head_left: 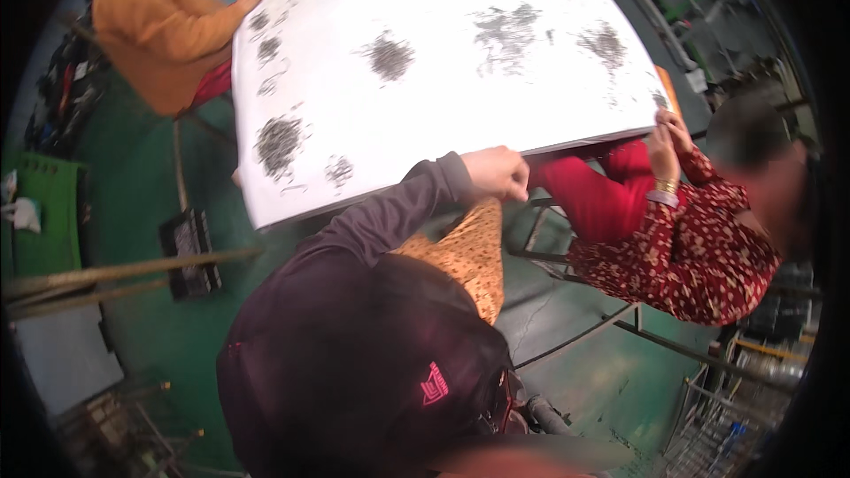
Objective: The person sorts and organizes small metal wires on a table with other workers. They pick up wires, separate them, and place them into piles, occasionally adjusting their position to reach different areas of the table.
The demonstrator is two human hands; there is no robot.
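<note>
Several loose piles of dark bits [390, 57] lie across the white tabletop [425, 115], the densest of them near the middle and toward its left side, with thinner scatters between. They are the thing being worked on, and all of them sit beyond the near edge.

The person's left hand [498, 173], at the end of a dark sleeve [390, 204], is at that edge, above tan dotted trousers [478, 270]. Its fingers are curled in; I cannot tell whether they pinch anything or touch the edge. The right hand is not seen, so its state cannot be told, nor whether the two are together or apart.

To the right, a co-worker in a red flowered top [691, 257] has both hands close together at the tabletop's near corner; at the far left, another in an orange top [168, 22] reaches to its side edge.

The step looks like a pause between handlings of the bits, with the left hand off every pile. Picking up again would call for a forward reach over the edge, opened fingers and a light touch, since such loose bits could easily scatter.
</note>
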